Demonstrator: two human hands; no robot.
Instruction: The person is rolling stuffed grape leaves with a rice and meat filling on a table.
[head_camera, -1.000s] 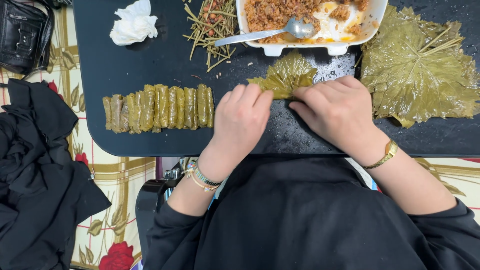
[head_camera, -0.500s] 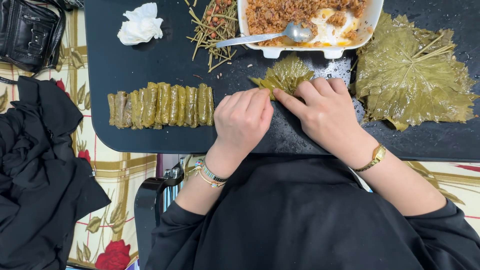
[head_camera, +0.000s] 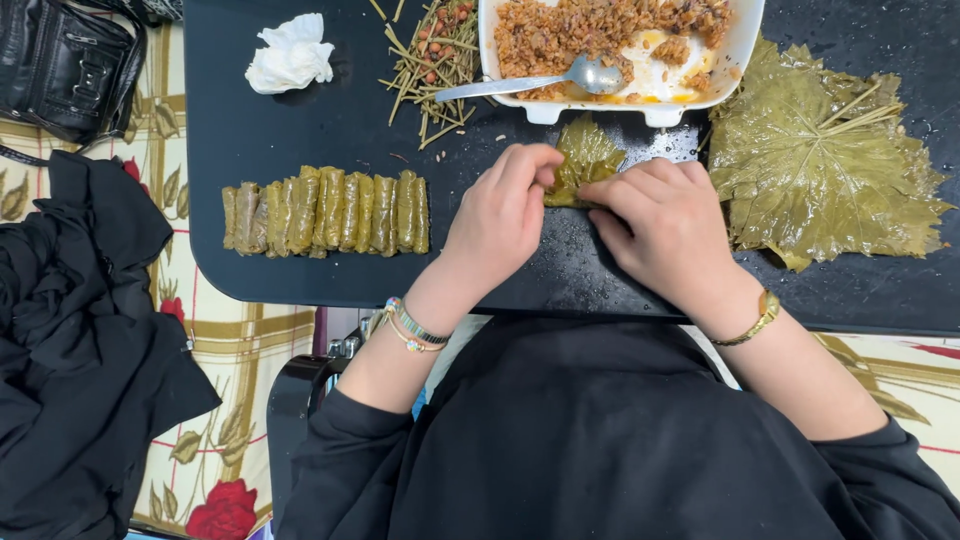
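On the black table (head_camera: 330, 120) lies a green vine leaf (head_camera: 586, 155), partly rolled. My left hand (head_camera: 500, 218) pinches its left side and my right hand (head_camera: 668, 228) presses its right side, fingers curled over the roll. The leaf's lower part is hidden under my fingers. Just beyond it stands a white dish (head_camera: 745, 55) of orange-brown rice filling with a metal spoon (head_camera: 530, 82) resting in it.
A row of several rolled leaves (head_camera: 325, 212) lies to the left. A stack of flat vine leaves (head_camera: 820, 160) sits at the right. Cut stems (head_camera: 435, 60) and a crumpled white tissue (head_camera: 290, 55) lie at the back. A black bag (head_camera: 60, 60) and dark cloth (head_camera: 80, 340) are off the table's left.
Both hands have moved farther from me along the leaf, rolling it up. Less of the flat leaf shows now, and its sides are tucked inward.
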